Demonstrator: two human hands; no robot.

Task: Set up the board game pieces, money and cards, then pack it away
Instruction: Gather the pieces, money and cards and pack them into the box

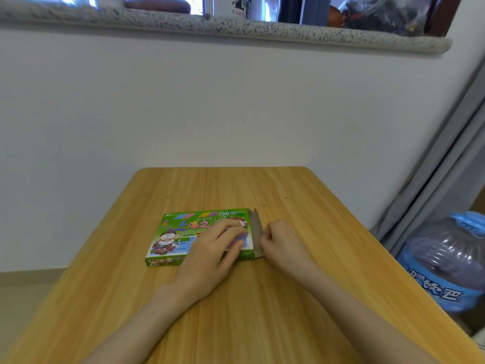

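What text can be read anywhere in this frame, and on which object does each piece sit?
"上海之": large blue characters on the flat green cardboard game box; the left hand covers the rest.
"Q": white circle at the box's far edge; print beside it too small.
Clear plastic water bottle with blue label: white characters, upside down, blurred, unreadable.
White container on the speckled stone windowsill: black print, unreadable.

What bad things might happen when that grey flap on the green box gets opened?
The right hand pinches the thin grey flap at the end of the green box; a hard tug might tear or crease it. The left hand only rests flat on top, so the box might slide on the smooth table. With that end open, whatever is inside, hidden for now, might spill out if the box gets tipped.
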